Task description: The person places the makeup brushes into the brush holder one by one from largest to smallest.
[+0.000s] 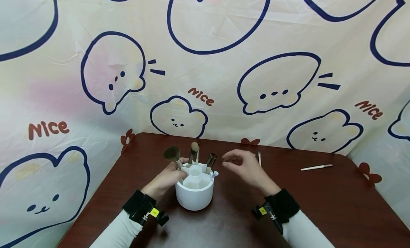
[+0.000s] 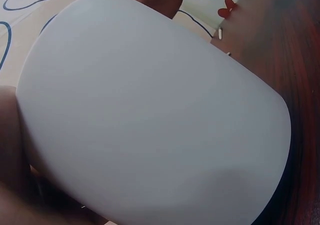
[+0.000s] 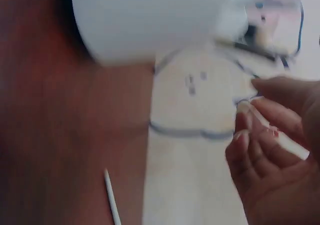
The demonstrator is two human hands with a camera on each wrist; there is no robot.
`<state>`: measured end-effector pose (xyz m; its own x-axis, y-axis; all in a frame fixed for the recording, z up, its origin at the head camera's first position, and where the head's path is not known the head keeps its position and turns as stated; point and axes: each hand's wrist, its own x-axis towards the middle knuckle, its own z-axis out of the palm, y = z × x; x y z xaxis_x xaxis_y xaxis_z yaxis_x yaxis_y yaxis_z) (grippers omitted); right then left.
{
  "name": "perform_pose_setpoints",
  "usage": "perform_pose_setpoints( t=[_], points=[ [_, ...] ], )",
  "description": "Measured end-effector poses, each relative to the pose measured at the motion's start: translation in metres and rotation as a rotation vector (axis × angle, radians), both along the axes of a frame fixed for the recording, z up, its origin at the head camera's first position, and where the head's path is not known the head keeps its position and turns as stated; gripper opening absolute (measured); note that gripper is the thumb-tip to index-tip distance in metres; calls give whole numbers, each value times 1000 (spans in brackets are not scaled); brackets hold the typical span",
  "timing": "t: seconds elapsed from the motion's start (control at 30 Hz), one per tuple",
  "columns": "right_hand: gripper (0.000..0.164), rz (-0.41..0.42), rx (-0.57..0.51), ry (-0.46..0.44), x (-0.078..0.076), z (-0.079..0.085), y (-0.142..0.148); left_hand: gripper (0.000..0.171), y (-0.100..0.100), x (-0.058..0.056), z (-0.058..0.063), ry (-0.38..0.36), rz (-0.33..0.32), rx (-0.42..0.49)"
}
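Clasped at its left side by my left hand (image 1: 166, 177), a round white brush holder (image 1: 194, 200) stood upright on a dark red-brown table (image 1: 320, 205), my thumb at the rim and my fingers bent round behind. At far left, a pale cloth (image 1: 224, 70) hung beyond the table's slanting edge, printed with navy-outlined bear faces and the word "Nice" (image 1: 48, 129) in red-brown. A white sleeve (image 1: 116, 227) and a black wrist strap (image 1: 137, 205) covered my left forearm. In the holder, left to right, were a full, dark fluffy brush (image 1: 172, 154) leaning left above my hand, a tan-tipped brush (image 1: 195, 147) near upright at the back, and small dark brushes (image 1: 211, 160) tilted right; a pale tip (image 1: 215, 174) poked out at the right rim, too small to identify. Light laid a soft sheen on the tabletop in front. Near the holder but apart from it, my right hand (image 1: 246, 166) was held above the table, fingers loosely bent, a gap between thumb and forefinger, with nothing in it that I could make out. Just behind it lay a slim pale brush (image 1: 259, 159). Farther right, well apart, a white-handled brush (image 1: 316, 167) lay nearly crosswise. Past the table's right corner, a red-brown flower print (image 1: 369, 173) marked the cloth.
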<state>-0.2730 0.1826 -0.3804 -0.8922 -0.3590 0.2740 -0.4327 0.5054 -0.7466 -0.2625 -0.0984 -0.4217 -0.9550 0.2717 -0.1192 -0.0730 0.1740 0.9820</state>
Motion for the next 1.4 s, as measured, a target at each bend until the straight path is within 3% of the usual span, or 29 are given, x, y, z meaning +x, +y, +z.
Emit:
perform_pose_setpoints(
  t=[0.07,0.17,0.33,0.53,0.7,0.8,0.93,1.07,1.23,1.4],
  points=[
    [17,-80,73,43,-13,-4,20,54,0,0,1,-3,9,-5],
    [21,-212,197,38,-31,-9,51,55,0,-1,3,-20,7,-8],
    [30,-319,374,-72,-54,-34,91,54,0,-4,1,-33,-23,-9],
    [20,-406,460,-216,-66,-59,103,56,3,-4,-1,-43,-35,-15],
    [20,-464,458,-263,-67,-61,101,56,4,-2,1,-57,-43,-11],
    [24,-473,454,-263,-62,-53,100,56,1,0,2,-64,-59,-29],
    [29,-445,415,-197,-51,-31,97,59,-7,1,5,-48,-69,-71],
    [21,-410,318,-39,-36,0,87,65,-14,0,8,-12,-94,-78],
    [20,-370,145,163,-9,37,63,67,-17,3,8,-26,-109,-59],
    [21,-219,-91,123,32,62,34,80,-14,4,2,-48,-87,-34]
  ],
)
